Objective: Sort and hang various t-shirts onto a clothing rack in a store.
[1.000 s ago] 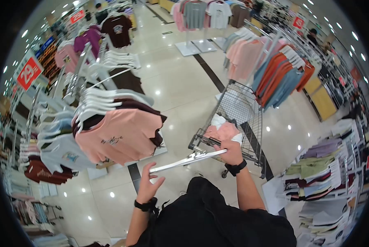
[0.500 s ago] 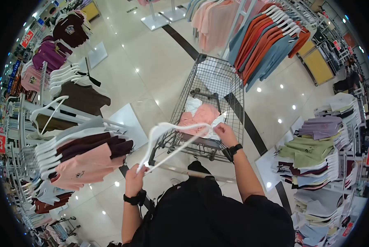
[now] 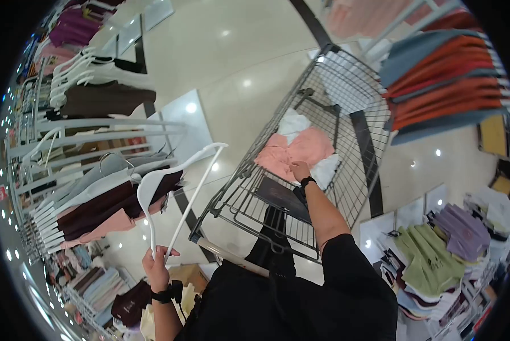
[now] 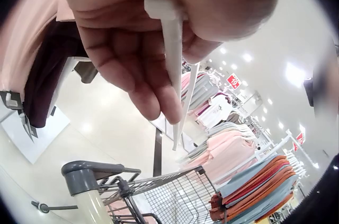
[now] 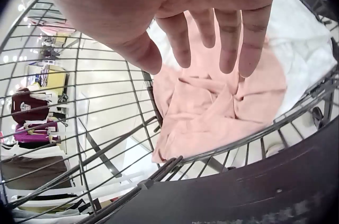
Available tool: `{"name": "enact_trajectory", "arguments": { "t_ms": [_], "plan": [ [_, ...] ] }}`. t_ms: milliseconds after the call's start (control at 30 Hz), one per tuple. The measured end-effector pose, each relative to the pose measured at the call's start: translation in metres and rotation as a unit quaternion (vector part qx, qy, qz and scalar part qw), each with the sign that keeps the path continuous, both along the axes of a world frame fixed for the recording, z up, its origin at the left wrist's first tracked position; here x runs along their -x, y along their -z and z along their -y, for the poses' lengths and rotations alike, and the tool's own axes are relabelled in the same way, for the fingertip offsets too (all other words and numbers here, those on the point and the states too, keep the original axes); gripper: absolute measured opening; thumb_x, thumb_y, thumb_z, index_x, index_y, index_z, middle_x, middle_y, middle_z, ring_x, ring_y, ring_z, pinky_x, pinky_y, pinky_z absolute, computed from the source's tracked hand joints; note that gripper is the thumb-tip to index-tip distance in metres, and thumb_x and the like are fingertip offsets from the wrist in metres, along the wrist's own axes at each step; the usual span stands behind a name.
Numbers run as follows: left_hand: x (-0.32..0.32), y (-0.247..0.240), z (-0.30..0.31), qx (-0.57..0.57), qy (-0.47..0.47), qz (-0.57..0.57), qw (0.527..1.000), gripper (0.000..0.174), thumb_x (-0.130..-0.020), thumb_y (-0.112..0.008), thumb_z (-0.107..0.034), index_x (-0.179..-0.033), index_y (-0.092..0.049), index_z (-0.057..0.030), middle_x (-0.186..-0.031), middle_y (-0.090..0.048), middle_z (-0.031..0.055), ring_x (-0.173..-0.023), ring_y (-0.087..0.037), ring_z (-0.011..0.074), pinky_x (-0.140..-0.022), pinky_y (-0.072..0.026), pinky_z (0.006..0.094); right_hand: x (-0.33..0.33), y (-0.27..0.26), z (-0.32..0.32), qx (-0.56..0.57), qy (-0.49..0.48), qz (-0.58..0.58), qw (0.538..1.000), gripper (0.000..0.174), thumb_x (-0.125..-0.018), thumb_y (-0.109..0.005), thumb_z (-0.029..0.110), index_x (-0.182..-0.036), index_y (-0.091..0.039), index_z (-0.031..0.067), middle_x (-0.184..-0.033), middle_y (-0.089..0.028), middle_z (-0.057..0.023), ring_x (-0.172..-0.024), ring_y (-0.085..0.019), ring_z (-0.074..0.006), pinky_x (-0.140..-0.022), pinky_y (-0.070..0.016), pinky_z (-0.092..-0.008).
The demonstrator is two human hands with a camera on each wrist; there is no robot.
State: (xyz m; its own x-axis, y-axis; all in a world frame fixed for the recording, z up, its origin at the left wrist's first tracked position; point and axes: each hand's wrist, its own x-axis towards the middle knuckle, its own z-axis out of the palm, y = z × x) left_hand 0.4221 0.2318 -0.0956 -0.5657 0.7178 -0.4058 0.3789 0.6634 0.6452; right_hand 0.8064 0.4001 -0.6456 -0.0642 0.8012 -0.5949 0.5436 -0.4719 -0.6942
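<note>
In the head view my left hand [image 3: 156, 270] holds a bare white clothes hanger [image 3: 144, 196] by one end, upright beside the shopping cart's handle. The left wrist view shows the hanger's bar [image 4: 172, 44] lying between thumb and fingers. My right hand [image 3: 300, 170] reaches into the wire shopping cart [image 3: 357, 153], over a crumpled pink garment [image 3: 314, 143]. Its fingers [image 5: 229, 49] hang spread and fairly straight above the pink cloth in the right wrist view, with nothing gripped. White cloth [image 3: 293, 122] lies beside the pink garment.
To the left stands a rack of shirts on white hangers [image 3: 50, 224], close by the held hanger. Orange and blue tops [image 3: 442, 85] hang at the cart's far right. Folded green shirts [image 3: 431, 256] fill a display at the right. The cart handle [image 3: 232, 256] crosses before my body.
My right hand has let go of the hanger and moved into the cart over the pink garment. My left hand has carried the hanger down and left. The head view has moved nearer the cart.
</note>
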Motion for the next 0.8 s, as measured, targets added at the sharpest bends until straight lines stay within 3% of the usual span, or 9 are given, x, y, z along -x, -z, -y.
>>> {"name": "enact_trajectory", "arguments": {
  "t_ms": [67, 133, 200, 333, 433, 567, 667, 700, 800],
  "plan": [
    [-0.002, -0.001, 0.008, 0.003, -0.012, 0.006, 1.0, 0.044, -0.109, -0.052, -0.032, -0.087, -0.071, 0.0015, -0.075, -0.071, 0.0042, -0.067, -0.047, 0.0077, -0.066, -0.0375, 0.0284, 0.02, 0.019, 0.003, 0.009, -0.013, -0.014, 1.0, 0.048, -0.09, -0.073, 0.031, -0.116, -0.072, -0.0095, -0.116, -0.073, -0.0259, -0.096, -0.074, -0.0317, -0.085, -0.0574, -0.0387],
    [-0.001, -0.003, 0.017, 0.015, -0.013, 0.029, 0.999, 0.041, -0.108, -0.053, -0.032, -0.092, -0.07, 0.0016, -0.08, -0.075, 0.0073, -0.068, -0.05, 0.0085, -0.068, -0.0395, 0.0282, 0.033, 0.113, 0.022, -0.019, 0.084, 0.049, 0.995, 0.045, -0.09, -0.074, 0.029, -0.114, -0.072, -0.0086, -0.102, -0.075, -0.0216, -0.077, -0.074, -0.0272, -0.068, -0.0582, -0.0369],
    [0.004, -0.003, 0.029, 0.038, -0.02, 0.028, 0.999, 0.038, -0.107, -0.055, -0.03, -0.093, -0.07, 0.002, -0.082, -0.076, 0.0085, -0.072, -0.056, 0.0099, -0.071, -0.0422, 0.0286, 0.034, 0.125, 0.015, 0.05, 0.115, 0.034, 0.991, 0.042, -0.09, -0.074, 0.028, -0.111, -0.072, -0.0077, -0.092, -0.073, -0.0186, -0.07, -0.071, -0.025, -0.062, -0.0562, -0.0368],
    [0.009, 0.004, 0.046, 0.047, -0.015, 0.006, 0.999, 0.047, -0.108, -0.052, -0.035, -0.089, -0.071, 0.0033, -0.077, -0.073, 0.0074, -0.062, -0.054, 0.0078, -0.059, -0.0398, 0.0256, 0.048, 0.019, -0.02, 0.171, 0.205, -0.011, 0.964, 0.031, -0.09, -0.073, 0.024, -0.103, -0.073, -0.0044, -0.071, -0.068, -0.0126, -0.06, -0.067, -0.0218, -0.054, -0.0529, -0.0368],
    [0.006, 0.008, 0.043, 0.034, 0.01, 0.034, 0.999, 0.048, -0.108, -0.052, -0.034, -0.088, -0.07, 0.005, -0.08, -0.074, 0.0101, -0.065, -0.057, 0.0101, -0.063, -0.0429, 0.0266, 0.039, 0.05, -0.011, 0.256, 0.176, -0.09, 0.946, 0.031, -0.091, -0.071, 0.022, -0.104, -0.074, -0.0059, -0.078, -0.072, -0.0148, -0.062, -0.07, -0.0227, -0.057, -0.0552, -0.0359],
    [0.004, 0.01, 0.035, 0.031, 0.011, 0.087, 0.996, 0.047, -0.108, -0.052, -0.035, -0.091, -0.069, 0.0055, -0.082, -0.074, 0.0123, -0.075, -0.065, 0.0167, -0.074, -0.0481, 0.0308, 0.026, 0.042, -0.003, 0.113, 0.091, 0.041, 0.989, 0.025, -0.092, -0.067, 0.02, -0.093, -0.073, -0.0041, -0.082, -0.073, -0.0183, -0.08, -0.072, -0.0226, -0.07, -0.0555, -0.0345],
    [0.008, 0.014, 0.041, 0.007, 0.039, 0.097, 0.994, 0.035, -0.106, -0.058, -0.024, -0.09, -0.073, 0.0023, -0.081, -0.075, 0.0047, -0.07, -0.056, 0.0098, -0.066, -0.0426, 0.0273, 0.008, -0.002, -0.015, 0.157, 0.315, -0.199, 0.915, 0.03, -0.101, -0.062, 0.024, -0.115, -0.069, -0.0006, -0.091, -0.07, -0.0093, -0.082, -0.07, -0.0213, -0.071, -0.0578, -0.0375],
    [0.005, 0.014, 0.04, -0.002, 0.039, 0.099, 0.994, 0.031, -0.105, -0.058, -0.021, -0.09, -0.074, 0.0014, -0.08, -0.074, 0.0041, -0.069, -0.056, 0.0096, -0.065, -0.0429, 0.0272, -0.004, -0.019, -0.021, 0.168, 0.304, -0.24, 0.906, 0.032, -0.102, -0.061, 0.025, -0.123, -0.065, 0.0008, -0.098, -0.069, -0.0076, -0.082, -0.069, -0.0208, -0.071, -0.0587, -0.0381],
    [0.008, 0.009, 0.042, 0.006, 0.112, 0.061, 0.992, 0.028, -0.104, -0.058, -0.018, -0.09, -0.074, 0.0007, -0.077, -0.073, 0.0044, -0.068, -0.056, 0.0098, -0.065, -0.0431, 0.027, -0.03, -0.074, -0.032, 0.137, 0.336, -0.298, 0.883, 0.03, -0.101, -0.065, 0.024, -0.12, -0.067, 0.0006, -0.096, -0.069, -0.008, -0.079, -0.068, -0.0193, -0.068, -0.0577, -0.0361]
  ]
}}
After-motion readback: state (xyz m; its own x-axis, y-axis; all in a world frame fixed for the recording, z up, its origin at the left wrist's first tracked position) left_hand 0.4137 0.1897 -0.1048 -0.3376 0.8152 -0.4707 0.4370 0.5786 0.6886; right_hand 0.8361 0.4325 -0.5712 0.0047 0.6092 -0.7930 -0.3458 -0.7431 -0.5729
